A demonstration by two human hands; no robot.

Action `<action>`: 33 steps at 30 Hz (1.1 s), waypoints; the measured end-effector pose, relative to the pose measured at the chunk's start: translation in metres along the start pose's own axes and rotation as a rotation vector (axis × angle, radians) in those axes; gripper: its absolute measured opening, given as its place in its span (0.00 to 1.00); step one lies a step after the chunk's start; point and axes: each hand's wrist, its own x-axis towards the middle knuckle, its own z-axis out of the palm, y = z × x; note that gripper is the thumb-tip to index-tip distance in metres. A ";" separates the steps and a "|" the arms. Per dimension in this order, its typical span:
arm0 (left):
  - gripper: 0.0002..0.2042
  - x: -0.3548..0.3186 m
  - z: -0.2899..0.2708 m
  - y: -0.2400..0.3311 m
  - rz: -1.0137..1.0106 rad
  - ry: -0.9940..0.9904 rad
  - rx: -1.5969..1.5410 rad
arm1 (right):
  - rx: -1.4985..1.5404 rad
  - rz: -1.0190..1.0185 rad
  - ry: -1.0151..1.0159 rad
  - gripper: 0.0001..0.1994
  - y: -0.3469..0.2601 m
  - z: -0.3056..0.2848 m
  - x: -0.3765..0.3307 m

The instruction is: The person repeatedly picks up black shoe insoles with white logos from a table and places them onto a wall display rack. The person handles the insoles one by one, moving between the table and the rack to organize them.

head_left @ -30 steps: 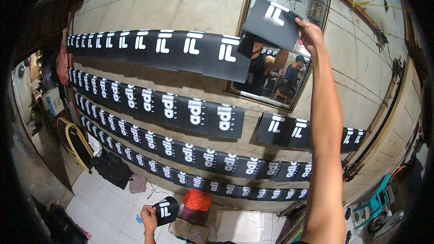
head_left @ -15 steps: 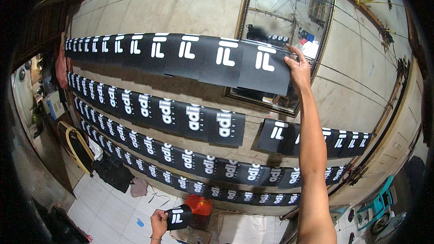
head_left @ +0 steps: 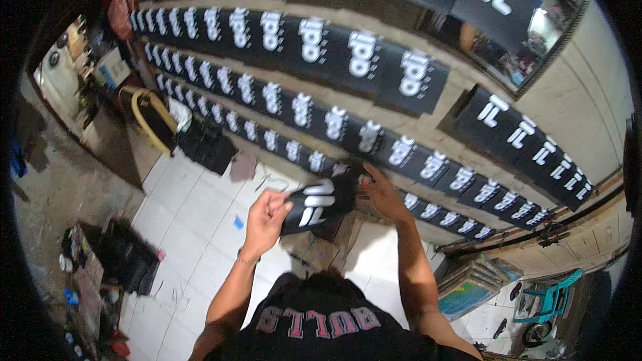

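My left hand and my right hand hold a stack of black fabric pieces with white printed marks in front of my chest. The left hand grips the stack's left end; the right hand's fingers are on its right end. Several rows of the same black printed pieces hang overlapping along the wall ahead, and the lowest row runs just beyond my right hand.
A framed mirror hangs at the upper right. Dark fabric piles and a yellow hoop lie on the white tile floor at left. A teal chair stands at lower right.
My right arm has come down from the top row by the mirror to the stack at my chest. My view has tilted downward, and both hands now meet on the stack.
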 end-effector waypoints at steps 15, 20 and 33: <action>0.15 0.000 0.011 0.013 0.067 -0.078 -0.093 | 0.121 0.048 0.028 0.14 -0.027 0.021 -0.035; 0.14 0.010 0.030 0.005 0.096 -0.142 -0.231 | -0.176 0.166 0.317 0.08 -0.098 -0.065 -0.050; 0.11 0.027 0.110 -0.033 0.034 -0.136 -0.185 | 0.136 -0.816 0.649 0.07 -0.343 -0.415 -0.037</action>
